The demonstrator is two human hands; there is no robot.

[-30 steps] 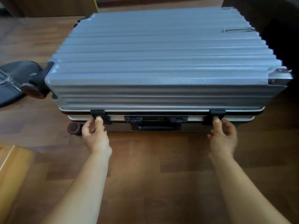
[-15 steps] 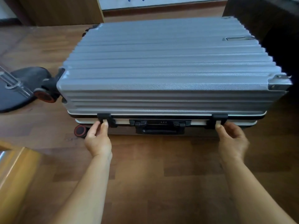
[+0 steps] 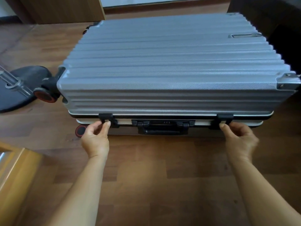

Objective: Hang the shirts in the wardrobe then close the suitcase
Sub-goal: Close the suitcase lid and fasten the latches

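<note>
Suitcase (image 3: 171,66): ribbed grey hard shell, lid down, flat on the wooden floor (image 3: 154,168); my left hand (image 3: 96,141) pinches the left black latch (image 3: 106,119) on the front edge; my right hand (image 3: 239,141) pinches the right latch (image 3: 225,119); black handle (image 3: 162,128) between; bare boards nearside.

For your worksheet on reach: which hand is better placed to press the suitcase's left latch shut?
Left. The left hand already pinches the left latch; the right hand is at the right latch.
</note>
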